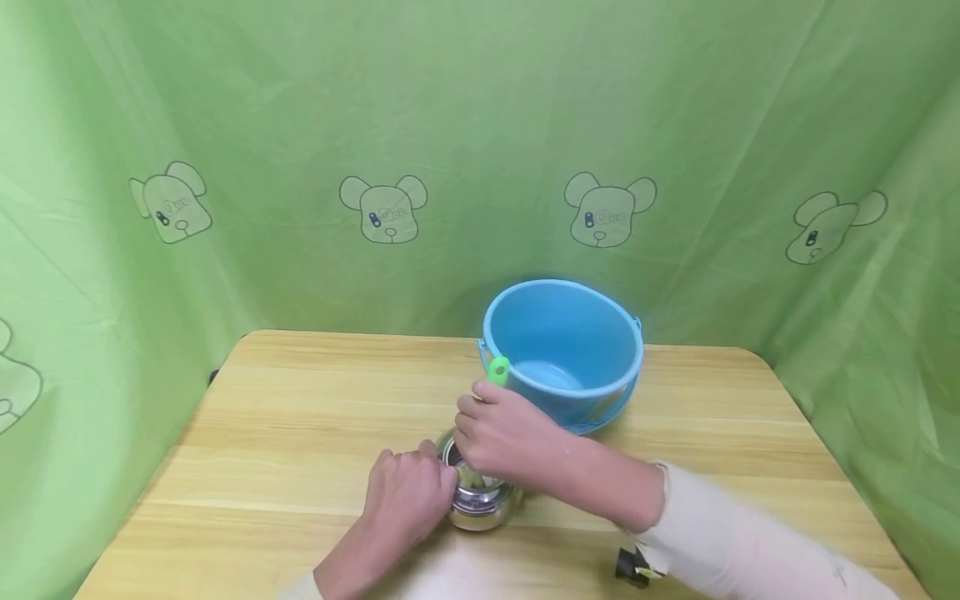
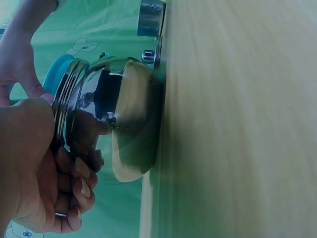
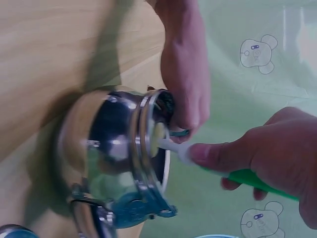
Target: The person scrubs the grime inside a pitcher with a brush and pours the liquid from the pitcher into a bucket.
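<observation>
A shiny round metal pot (image 1: pixel 480 521) stands upright on the wooden table. My left hand (image 1: pixel 412 492) grips it at the left side of its rim, fingers curled in the left wrist view; exactly which part they hold is hidden. My right hand (image 1: pixel 506 429) holds a brush by its green handle (image 1: pixel 498 371), thumb on the white neck (image 3: pixel 181 149). The brush's pale yellow head (image 1: pixel 470 477) is inside the pot's mouth, partly hidden by the rim and hand. A metal fitting (image 3: pixel 143 208) juts from the pot's rim.
A blue bucket (image 1: pixel 555 337) with a handle stands just behind the pot, to the right. A small black object (image 1: pixel 632 567) shows by the right sleeve. One round metal piece (image 3: pixel 17 231) is cut off at the right wrist view's edge. Green curtains (image 1: pixel 487 100) surround the table (image 1: pixel 315 400).
</observation>
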`<act>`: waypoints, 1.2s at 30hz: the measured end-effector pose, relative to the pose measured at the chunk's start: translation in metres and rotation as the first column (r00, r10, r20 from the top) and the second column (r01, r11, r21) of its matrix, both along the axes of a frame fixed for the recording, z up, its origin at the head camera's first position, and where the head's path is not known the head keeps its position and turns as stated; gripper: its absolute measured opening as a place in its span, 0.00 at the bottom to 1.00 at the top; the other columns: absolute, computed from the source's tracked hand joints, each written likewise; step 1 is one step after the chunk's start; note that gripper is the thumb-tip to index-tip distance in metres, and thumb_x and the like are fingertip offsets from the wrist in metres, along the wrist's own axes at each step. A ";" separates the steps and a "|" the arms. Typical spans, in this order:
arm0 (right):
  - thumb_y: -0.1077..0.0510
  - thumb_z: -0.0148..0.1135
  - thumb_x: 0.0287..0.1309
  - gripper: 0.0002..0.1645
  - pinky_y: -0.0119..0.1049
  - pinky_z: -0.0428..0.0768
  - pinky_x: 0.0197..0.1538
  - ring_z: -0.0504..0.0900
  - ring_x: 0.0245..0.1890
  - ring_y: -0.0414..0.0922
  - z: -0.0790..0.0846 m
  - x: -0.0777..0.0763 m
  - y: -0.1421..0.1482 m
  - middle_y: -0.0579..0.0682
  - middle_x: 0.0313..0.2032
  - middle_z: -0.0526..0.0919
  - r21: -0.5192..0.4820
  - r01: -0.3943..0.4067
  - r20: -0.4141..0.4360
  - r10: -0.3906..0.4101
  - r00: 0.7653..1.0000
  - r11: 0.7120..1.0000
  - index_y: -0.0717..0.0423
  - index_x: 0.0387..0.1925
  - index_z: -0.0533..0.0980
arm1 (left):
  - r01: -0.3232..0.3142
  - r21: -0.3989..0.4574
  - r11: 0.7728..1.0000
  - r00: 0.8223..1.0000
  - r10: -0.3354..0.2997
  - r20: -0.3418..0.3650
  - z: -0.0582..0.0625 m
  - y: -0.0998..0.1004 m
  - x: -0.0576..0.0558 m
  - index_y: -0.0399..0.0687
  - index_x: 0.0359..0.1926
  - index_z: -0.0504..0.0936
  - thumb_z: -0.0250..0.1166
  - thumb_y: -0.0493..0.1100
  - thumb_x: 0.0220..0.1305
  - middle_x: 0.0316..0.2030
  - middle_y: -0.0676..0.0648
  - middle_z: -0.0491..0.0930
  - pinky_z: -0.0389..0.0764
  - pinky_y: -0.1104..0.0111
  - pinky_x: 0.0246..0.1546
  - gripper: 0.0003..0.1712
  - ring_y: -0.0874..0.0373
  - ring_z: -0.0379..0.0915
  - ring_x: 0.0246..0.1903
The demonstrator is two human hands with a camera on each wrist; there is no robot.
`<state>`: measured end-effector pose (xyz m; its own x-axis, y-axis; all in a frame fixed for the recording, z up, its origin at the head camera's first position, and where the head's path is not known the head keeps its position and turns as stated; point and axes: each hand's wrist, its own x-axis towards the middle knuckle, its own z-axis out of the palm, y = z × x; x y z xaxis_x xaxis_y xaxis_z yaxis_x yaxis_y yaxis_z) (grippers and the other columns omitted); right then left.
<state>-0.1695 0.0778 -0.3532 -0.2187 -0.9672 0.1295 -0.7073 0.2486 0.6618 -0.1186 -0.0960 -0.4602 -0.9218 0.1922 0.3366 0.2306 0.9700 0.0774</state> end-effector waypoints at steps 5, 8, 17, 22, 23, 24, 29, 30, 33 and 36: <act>0.51 0.68 0.55 0.03 0.36 0.68 0.48 0.74 0.34 0.41 -0.007 0.002 0.007 0.39 0.32 0.88 -0.047 -0.058 -0.039 0.056 0.998 0.997 0.44 0.31 0.84 | 0.017 -0.015 1.000 1.000 -0.017 -0.013 0.000 -0.001 -0.001 0.55 0.13 0.57 0.56 0.44 0.65 0.13 0.56 0.55 0.47 0.70 0.18 0.25 0.63 0.45 0.13; 0.50 0.68 0.57 0.05 0.36 0.70 0.49 0.75 0.35 0.41 -0.011 0.002 0.010 0.39 0.34 0.89 -0.064 -0.071 -0.061 0.067 0.996 0.995 0.45 0.32 0.84 | 0.021 0.007 1.000 1.000 -0.021 0.003 -0.001 -0.001 -0.001 0.55 0.13 0.58 0.55 0.43 0.65 0.13 0.56 0.55 0.48 0.70 0.19 0.24 0.63 0.45 0.13; 0.54 0.69 0.57 0.02 0.35 0.75 0.49 0.77 0.34 0.40 -0.022 0.006 0.014 0.40 0.32 0.89 -0.088 -0.128 -0.178 0.111 0.978 0.988 0.46 0.32 0.84 | 0.029 0.040 0.999 0.999 -0.030 0.016 -0.001 -0.002 -0.001 0.55 0.14 0.58 0.55 0.43 0.66 0.13 0.56 0.54 0.49 0.70 0.19 0.24 0.63 0.45 0.13; 0.55 0.65 0.60 0.04 0.35 0.75 0.44 0.76 0.33 0.41 -0.023 0.009 0.015 0.42 0.30 0.87 -0.056 -0.135 -0.222 0.119 0.968 0.989 0.48 0.33 0.84 | 0.025 0.063 0.998 0.999 -0.027 0.027 -0.001 -0.002 -0.001 0.56 0.14 0.59 0.55 0.43 0.66 0.12 0.57 0.54 0.49 0.70 0.20 0.23 0.63 0.45 0.13; 0.55 0.64 0.61 0.04 0.35 0.75 0.44 0.77 0.33 0.42 -0.023 0.010 0.015 0.42 0.29 0.86 -0.047 -0.130 -0.226 0.116 0.967 0.990 0.48 0.33 0.84 | 0.027 0.061 0.998 0.999 -0.029 0.028 -0.001 -0.002 -0.001 0.56 0.14 0.58 0.55 0.44 0.66 0.12 0.57 0.54 0.49 0.70 0.20 0.24 0.63 0.45 0.13; 0.54 0.64 0.61 0.05 0.35 0.75 0.43 0.77 0.33 0.42 -0.023 0.010 0.015 0.42 0.29 0.86 -0.038 -0.124 -0.230 0.113 0.967 0.992 0.48 0.33 0.83 | 0.029 0.057 0.998 0.999 -0.030 0.025 -0.001 -0.002 -0.001 0.56 0.14 0.58 0.55 0.44 0.66 0.13 0.57 0.54 0.49 0.70 0.20 0.24 0.63 0.45 0.13; 0.52 0.60 0.63 0.08 0.33 0.74 0.36 0.78 0.26 0.41 -0.022 0.010 0.016 0.43 0.25 0.82 0.011 -0.102 -0.261 0.101 0.960 0.995 0.48 0.30 0.79 | 0.040 0.038 0.998 0.999 -0.041 0.005 -0.001 -0.002 -0.002 0.56 0.13 0.58 0.55 0.43 0.66 0.13 0.57 0.54 0.48 0.71 0.20 0.24 0.64 0.44 0.13; 0.51 0.60 0.64 0.09 0.32 0.74 0.35 0.79 0.24 0.41 -0.022 0.010 0.016 0.44 0.25 0.82 0.021 -0.097 -0.264 0.099 0.959 0.995 0.49 0.30 0.79 | 0.042 0.038 0.998 0.999 -0.042 0.003 -0.001 -0.002 -0.002 0.56 0.13 0.58 0.55 0.43 0.66 0.13 0.57 0.54 0.48 0.71 0.20 0.24 0.64 0.44 0.13; 0.50 0.59 0.66 0.10 0.30 0.75 0.29 0.80 0.22 0.40 -0.021 0.008 0.018 0.45 0.26 0.82 0.050 -0.079 -0.261 0.089 0.961 0.996 0.49 0.32 0.79 | 0.045 0.043 0.998 0.999 -0.045 0.002 -0.002 -0.002 -0.002 0.56 0.13 0.58 0.55 0.43 0.66 0.13 0.57 0.53 0.48 0.71 0.20 0.24 0.64 0.44 0.13; 0.50 0.57 0.68 0.10 0.30 0.75 0.28 0.81 0.23 0.39 -0.022 0.006 0.018 0.44 0.27 0.84 0.053 -0.076 -0.243 0.087 0.966 0.996 0.49 0.33 0.78 | 0.046 0.047 0.998 0.999 -0.046 0.003 -0.002 -0.002 -0.001 0.56 0.13 0.57 0.55 0.44 0.65 0.13 0.57 0.53 0.48 0.71 0.20 0.24 0.64 0.44 0.13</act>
<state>-0.1638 0.0962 -0.3748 -0.1060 -0.9862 0.1275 -0.5393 0.1647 0.8259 -0.1201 -0.0981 -0.4619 -0.9136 0.2188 0.3427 0.2746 0.9536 0.1231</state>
